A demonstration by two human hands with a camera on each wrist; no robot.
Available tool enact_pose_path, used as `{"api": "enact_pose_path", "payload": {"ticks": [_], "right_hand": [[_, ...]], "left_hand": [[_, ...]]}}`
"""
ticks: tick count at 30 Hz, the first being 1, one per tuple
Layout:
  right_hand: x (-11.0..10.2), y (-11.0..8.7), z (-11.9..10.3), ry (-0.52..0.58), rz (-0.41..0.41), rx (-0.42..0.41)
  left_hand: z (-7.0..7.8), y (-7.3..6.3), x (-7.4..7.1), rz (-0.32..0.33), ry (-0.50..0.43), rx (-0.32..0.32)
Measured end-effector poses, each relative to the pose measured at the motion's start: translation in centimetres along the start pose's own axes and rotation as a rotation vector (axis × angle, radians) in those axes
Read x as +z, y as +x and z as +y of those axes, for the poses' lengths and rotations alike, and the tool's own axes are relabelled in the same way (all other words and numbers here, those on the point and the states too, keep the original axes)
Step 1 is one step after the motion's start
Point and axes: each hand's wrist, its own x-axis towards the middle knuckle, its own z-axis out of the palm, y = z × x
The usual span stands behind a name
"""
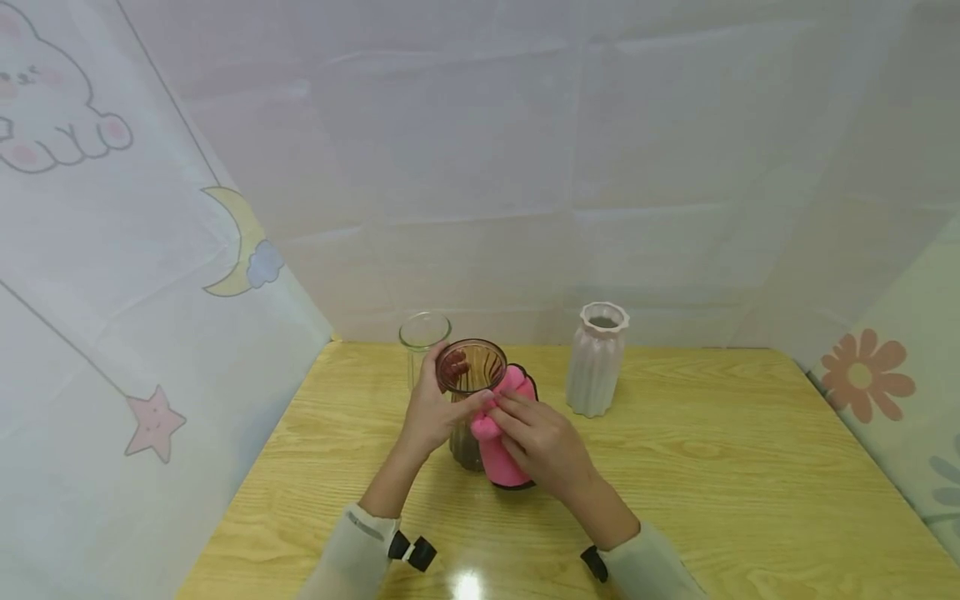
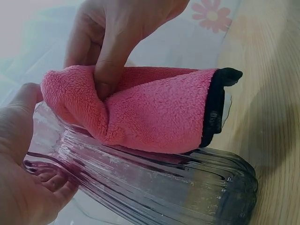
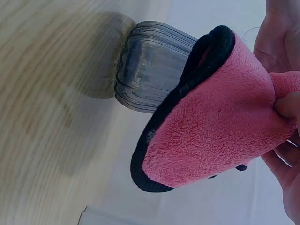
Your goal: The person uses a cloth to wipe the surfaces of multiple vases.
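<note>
A ribbed, purple-tinted glass vase [image 1: 467,454] stands on the table in front of the person. My left hand [image 1: 432,414] grips it near the rim, with fingers round the far side and the thumb across the front. Against the vase's right side lies a folded pink cloth [image 1: 506,460] with black edging. My right hand [image 1: 546,442] pinches this cloth, the thumb pressed into a fold in the left wrist view. In the right wrist view the cloth [image 3: 211,126] hangs beside the vase's ribbed base [image 3: 145,65].
Behind the left hand stands a clear, greenish glass vase [image 1: 424,329]. A white fluted vase [image 1: 594,371] is at the back right of the wooden table [image 1: 712,467]. A pale curtain [image 1: 465,167] hangs along the table's back edge.
</note>
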Motion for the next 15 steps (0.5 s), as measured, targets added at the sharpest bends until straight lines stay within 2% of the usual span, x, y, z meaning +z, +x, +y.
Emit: {"api": "enact_pose_path", "payload": {"ticks": [8, 11, 15], "right_hand": [[0.4, -0.4, -0.3, 0.002, -0.028, 0.036], [0.4, -0.9, -0.4, 0.002, -0.056, 0.059], [0.7, -1.5, -0.6, -0.006, -0.08, 0.076]], "left_hand": [[-0.1, 0.2, -0.4, 0.007, 0.129, 0.021], [-0.2, 0.3, -0.6, -0.012, 0.126, 0.048], [-0.7, 0.8, -0.9, -0.08, 0.05, 0.102]]}}
